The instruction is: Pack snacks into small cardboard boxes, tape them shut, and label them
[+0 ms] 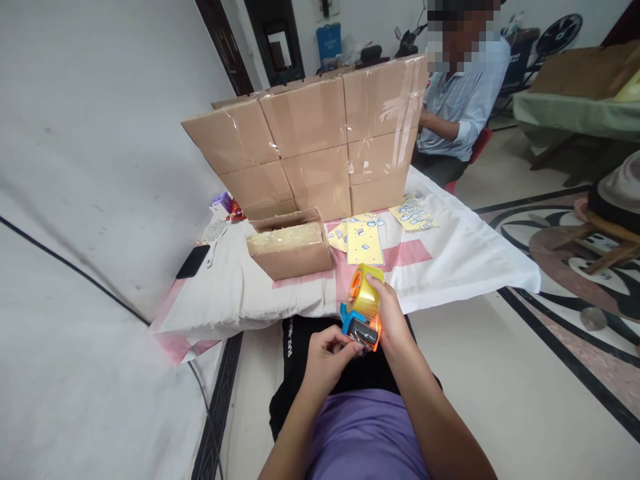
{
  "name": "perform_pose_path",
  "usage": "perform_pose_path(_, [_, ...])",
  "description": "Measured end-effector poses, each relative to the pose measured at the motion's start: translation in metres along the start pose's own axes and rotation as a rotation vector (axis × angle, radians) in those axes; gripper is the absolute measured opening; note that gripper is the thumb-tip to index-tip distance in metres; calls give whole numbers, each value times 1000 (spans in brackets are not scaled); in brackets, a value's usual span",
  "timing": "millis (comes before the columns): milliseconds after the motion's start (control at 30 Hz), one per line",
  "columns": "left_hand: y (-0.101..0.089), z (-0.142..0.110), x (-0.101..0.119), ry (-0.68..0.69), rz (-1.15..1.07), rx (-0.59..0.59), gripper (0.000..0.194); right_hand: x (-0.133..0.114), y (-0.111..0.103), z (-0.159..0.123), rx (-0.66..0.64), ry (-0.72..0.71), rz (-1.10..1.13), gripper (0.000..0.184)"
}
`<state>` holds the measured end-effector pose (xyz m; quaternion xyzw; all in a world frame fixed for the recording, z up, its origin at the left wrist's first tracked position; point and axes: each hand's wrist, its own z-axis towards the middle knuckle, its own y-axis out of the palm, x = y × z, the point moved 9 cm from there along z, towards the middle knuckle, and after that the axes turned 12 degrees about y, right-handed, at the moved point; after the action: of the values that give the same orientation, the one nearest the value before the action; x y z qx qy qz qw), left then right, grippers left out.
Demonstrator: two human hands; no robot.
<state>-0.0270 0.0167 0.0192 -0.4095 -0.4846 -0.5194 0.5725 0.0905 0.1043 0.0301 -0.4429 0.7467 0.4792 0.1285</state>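
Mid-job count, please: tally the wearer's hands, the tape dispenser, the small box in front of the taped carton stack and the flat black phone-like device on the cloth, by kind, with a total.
Wearer's hands: 2 (left hand, right hand)
Tape dispenser: 1
Small box in front of the taped carton stack: 1
Phone-like device: 1
Total: 5

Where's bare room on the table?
Bare: the right end of the white tablecloth, from the yellow patterned sheets to its corner; wrinkled cloth left of the open cardboard box, short of the black phone. Crowded: the middle, with sheets and box before the taped carton wall, and left hand and right hand at the tape dispenser by the front edge.
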Motion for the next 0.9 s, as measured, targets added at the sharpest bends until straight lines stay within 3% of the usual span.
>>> perform_pose_path(567, [3,2,8,92,-10,-105,40,5,0,1,-3,43,17,31])
perform_pose_path(900, [2,2,15,90,-23,-49,44,4,1,-1,-19,20,19,28])
